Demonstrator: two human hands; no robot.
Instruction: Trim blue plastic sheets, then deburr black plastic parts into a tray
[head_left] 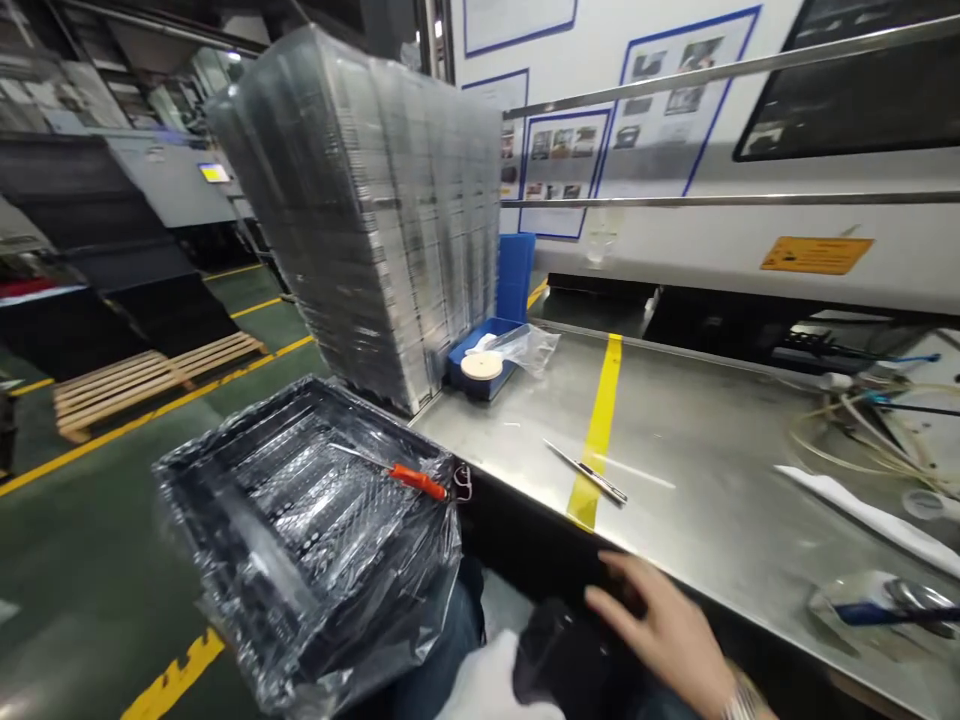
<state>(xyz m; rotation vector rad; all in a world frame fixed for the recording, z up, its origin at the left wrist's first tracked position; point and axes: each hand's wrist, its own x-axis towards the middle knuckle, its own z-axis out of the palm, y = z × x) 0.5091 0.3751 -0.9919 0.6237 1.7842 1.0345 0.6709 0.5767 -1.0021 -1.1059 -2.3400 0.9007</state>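
Note:
My left hand (484,685), in what looks like a white glove, is low at the bottom edge and partly cut off. It appears closed on a dark black part (559,655), whose kind I cannot make out. To the right, my bare right hand (667,625) is open near the metal table's front edge, fingers apart and slightly blurred, holding nothing. A pen-like metal tool (589,472) lies on the table beyond it, across a yellow tape strip (600,420). At left, an orange-handled screwdriver (416,480) rests on a black plastic-lined crate (300,590).
A tall stack of wrapped trays (390,210) stands behind the crate. On the metal table (510,430) are a blue bin (491,385) with a round cream roll (481,366), a white strip (870,510), tubing (847,430) and a blue-handled tool (892,612). Wooden pallets (112,390) are far left.

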